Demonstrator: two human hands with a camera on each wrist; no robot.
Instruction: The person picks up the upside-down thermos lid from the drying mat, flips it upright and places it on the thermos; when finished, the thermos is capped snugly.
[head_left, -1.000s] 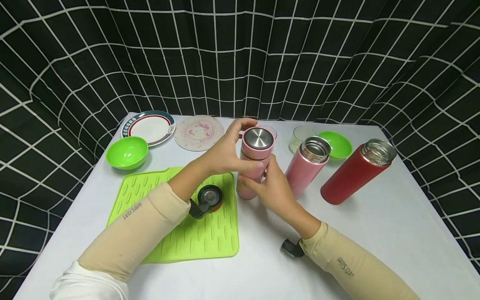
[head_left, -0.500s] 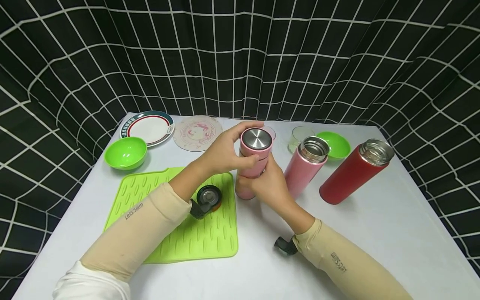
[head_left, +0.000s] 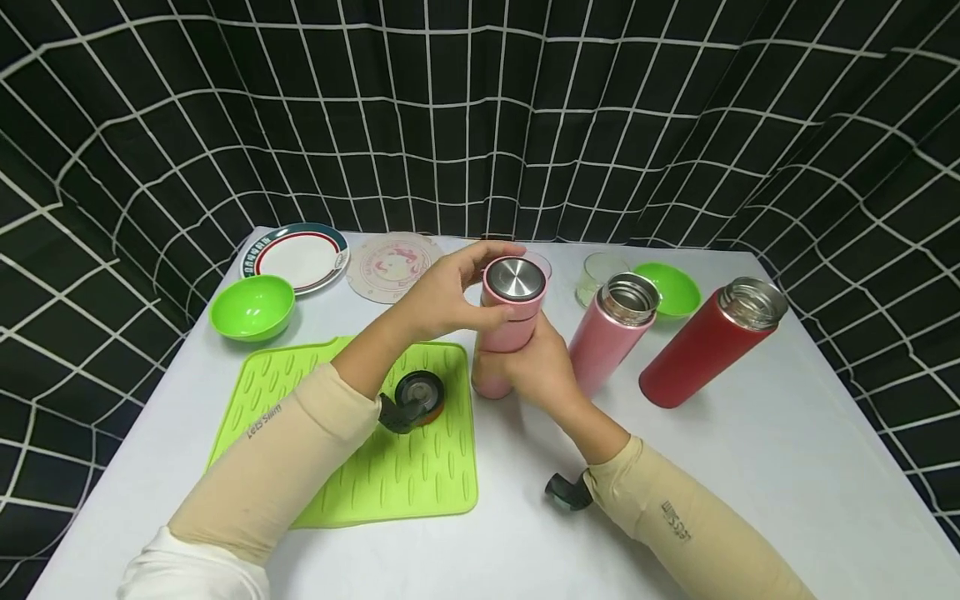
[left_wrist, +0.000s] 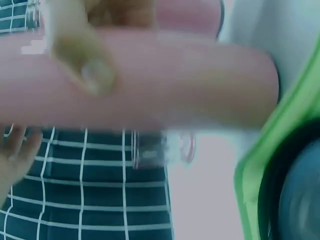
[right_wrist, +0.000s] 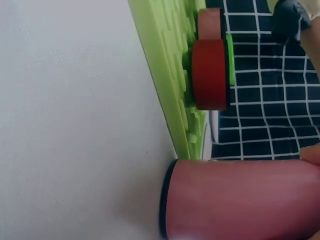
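A pink thermos [head_left: 492,385] with a steel-topped pink lid [head_left: 517,278] stands upright just right of the green mat. My left hand [head_left: 450,293] grips it at the lid, thumb across the front and fingers round the far side. Lower down, my right hand [head_left: 542,365] is wrapped round the body, covering its middle. In the right wrist view the thermos's lower end [right_wrist: 240,200] meets the white tabletop. To its right in the head view, another pink thermos [head_left: 609,337] and a red thermos [head_left: 705,350] stand without lids, steel mouths showing.
On the green mat [head_left: 420,483] lie a red lid [right_wrist: 210,75] and a pink lid [right_wrist: 209,24]. Green bowls [head_left: 253,307] [head_left: 671,292], a plate [head_left: 300,258], a round pink-printed mat [head_left: 393,267] and a glass [head_left: 592,283] stand toward the back. Dark gridded cloth [head_left: 480,117] hangs behind.
My right hand has shifted slightly left and closed further round the thermos body, its forearm moving left too. My left hand keeps its grip at the lid, with the thumb slightly higher. The thermos stays in place.
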